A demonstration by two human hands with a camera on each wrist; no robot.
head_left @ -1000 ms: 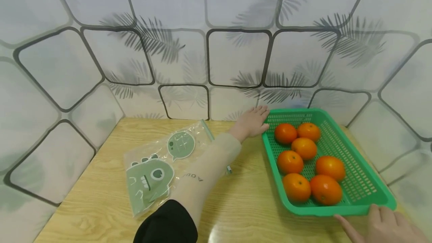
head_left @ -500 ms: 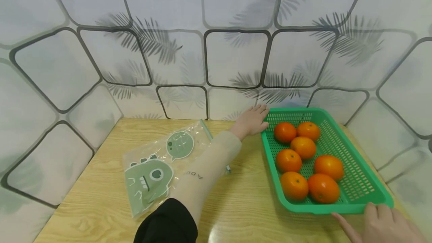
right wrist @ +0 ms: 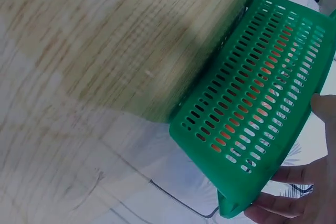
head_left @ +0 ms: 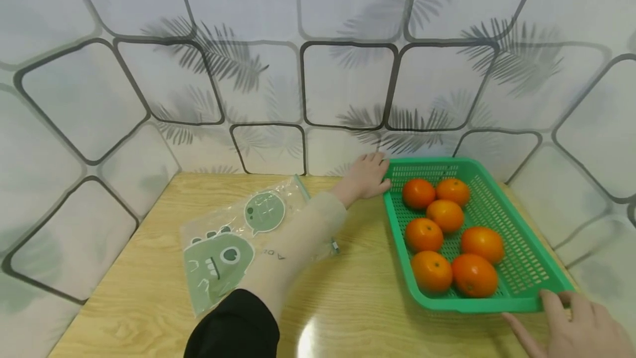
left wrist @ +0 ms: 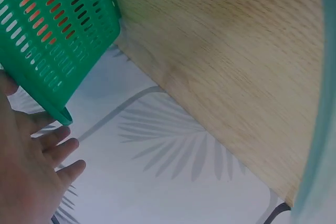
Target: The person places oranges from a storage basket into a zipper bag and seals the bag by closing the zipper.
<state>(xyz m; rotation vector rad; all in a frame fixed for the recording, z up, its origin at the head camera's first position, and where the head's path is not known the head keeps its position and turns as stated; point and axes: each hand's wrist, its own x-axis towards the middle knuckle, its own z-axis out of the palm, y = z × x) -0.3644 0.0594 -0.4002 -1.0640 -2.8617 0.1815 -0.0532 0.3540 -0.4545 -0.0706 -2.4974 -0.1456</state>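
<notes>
A green plastic basket (head_left: 427,305) with slotted walls stands on the right side of the table and holds several oranges (head_left: 431,272). My left hand (head_left: 365,175) is at its far left corner, fingers extended beside the rim. In the left wrist view those fingers (left wrist: 60,153) are spread apart right by the basket's corner. My right hand (head_left: 578,319) is at the near right corner, with fingertips at the rim and the thumb pointing away. The right wrist view shows its fingers (right wrist: 286,203) loosely bent along the rim.
A clear zip bag (head_left: 218,267) with a green cartoon dinosaur print lies flat on the wooden table (head_left: 134,286), partly under my left forearm. A patterned wall (head_left: 268,82) borders the table at the back and both sides.
My left hand has shifted slightly left from the basket's corner. My right hand has moved a little to the right, its thumb farther along the rim. The oranges keep their places in the basket.
</notes>
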